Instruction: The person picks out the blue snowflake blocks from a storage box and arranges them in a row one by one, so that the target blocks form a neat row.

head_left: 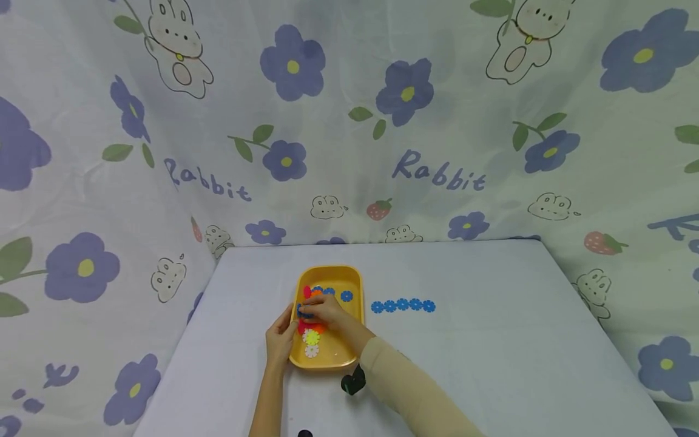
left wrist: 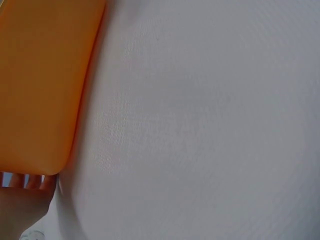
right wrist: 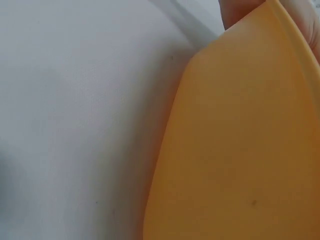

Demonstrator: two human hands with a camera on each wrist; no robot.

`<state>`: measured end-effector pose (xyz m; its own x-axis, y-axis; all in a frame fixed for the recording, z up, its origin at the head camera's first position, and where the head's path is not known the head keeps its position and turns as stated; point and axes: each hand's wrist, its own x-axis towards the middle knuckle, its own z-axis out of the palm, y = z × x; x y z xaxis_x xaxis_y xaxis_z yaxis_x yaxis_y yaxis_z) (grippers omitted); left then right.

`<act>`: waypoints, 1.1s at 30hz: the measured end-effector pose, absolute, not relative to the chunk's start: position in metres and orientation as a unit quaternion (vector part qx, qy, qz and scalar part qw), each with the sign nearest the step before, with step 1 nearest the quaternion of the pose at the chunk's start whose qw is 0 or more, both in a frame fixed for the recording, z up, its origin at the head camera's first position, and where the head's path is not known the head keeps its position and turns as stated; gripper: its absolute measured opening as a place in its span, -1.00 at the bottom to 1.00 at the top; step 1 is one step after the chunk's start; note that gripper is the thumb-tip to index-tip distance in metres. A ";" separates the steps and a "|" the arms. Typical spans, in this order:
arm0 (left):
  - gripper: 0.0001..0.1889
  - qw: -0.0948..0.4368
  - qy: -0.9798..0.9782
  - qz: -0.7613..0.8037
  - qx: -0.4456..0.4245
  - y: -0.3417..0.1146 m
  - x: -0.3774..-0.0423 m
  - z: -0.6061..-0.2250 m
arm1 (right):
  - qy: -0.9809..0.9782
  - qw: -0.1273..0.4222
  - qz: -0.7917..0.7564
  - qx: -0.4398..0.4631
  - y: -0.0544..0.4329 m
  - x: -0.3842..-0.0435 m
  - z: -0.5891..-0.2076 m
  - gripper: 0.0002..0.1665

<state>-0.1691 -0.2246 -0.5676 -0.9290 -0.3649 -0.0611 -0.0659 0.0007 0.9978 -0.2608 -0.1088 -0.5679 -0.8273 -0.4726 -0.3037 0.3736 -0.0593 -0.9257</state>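
Note:
A yellow tray with rounded corners stands on the white table in the head view. My left hand grips its left rim. Over the tray's left part, my right hand has bent fingers touching blue notched discs; whether it pinches one is hard to see. Around it lie red, orange and blue discs, a yellow disc and a white disc. Another blue disc lies apart inside the tray. Both wrist views show mostly the tray's outer wall, and the right hand's fingertips are out of sight there.
A row of several blue notched discs lies on the table right of the tray. Beneath the right forearm is a dark object, and another black one shows at the bottom edge. Printed cloth hangs behind the table.

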 end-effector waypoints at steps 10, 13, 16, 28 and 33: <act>-0.52 0.100 -0.701 -0.690 0.152 -0.225 -0.170 -0.567 | 0.639 0.308 -0.705 -0.015 -0.106 -0.258 -0.561 -0.56; -0.52 0.100 -0.698 -0.692 0.154 -0.225 -0.170 -0.567 | 0.640 0.311 -0.702 -0.015 -0.105 -0.256 -0.559 -0.57; -0.52 0.104 -0.698 -0.692 0.154 -0.224 -0.169 -0.567 | 0.647 0.312 -0.696 -0.017 -0.104 -0.255 -0.557 -0.56; -0.52 0.108 -0.697 -0.693 0.150 -0.222 -0.167 -0.563 | 0.643 0.321 -0.694 -0.039 -0.102 -0.250 -0.557 -0.53; -0.52 0.110 -0.697 -0.693 0.149 -0.223 -0.167 -0.564 | 0.616 0.332 -0.714 -0.037 -0.103 -0.249 -0.557 -0.53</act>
